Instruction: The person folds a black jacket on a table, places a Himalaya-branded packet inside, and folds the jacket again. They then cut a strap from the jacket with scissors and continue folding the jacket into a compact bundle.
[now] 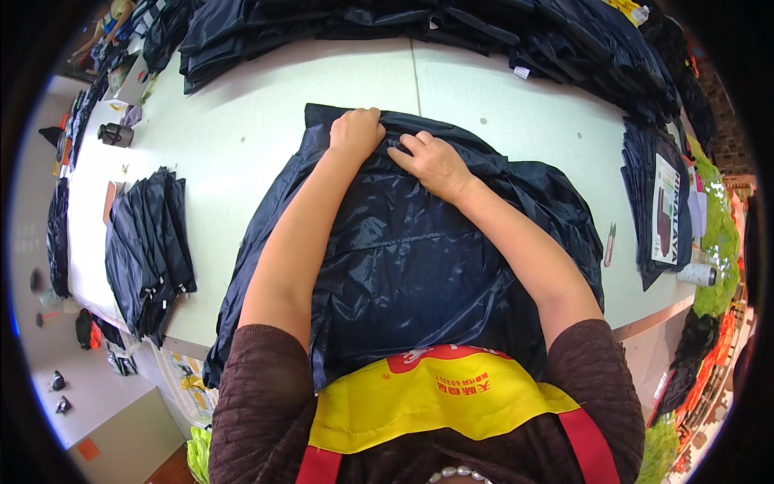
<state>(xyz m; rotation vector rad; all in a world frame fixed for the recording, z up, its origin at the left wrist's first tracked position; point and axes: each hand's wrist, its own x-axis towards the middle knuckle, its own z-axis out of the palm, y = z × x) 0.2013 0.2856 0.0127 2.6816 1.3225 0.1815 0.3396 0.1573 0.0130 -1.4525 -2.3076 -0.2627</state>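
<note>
The dark garment (395,270) lies laid out across the near middle of the counter (250,121) but, rumpled, seems only partly arranged, the left hand (355,134) with fingers clamped on its far edge, the right hand's (435,164) grip impossible to tell.

A glossy, dark navy garment (419,282) lies spread and wrinkled over the pale counter (218,137). A seam (403,242) crosses its middle, and its far side is rumpled.
</note>
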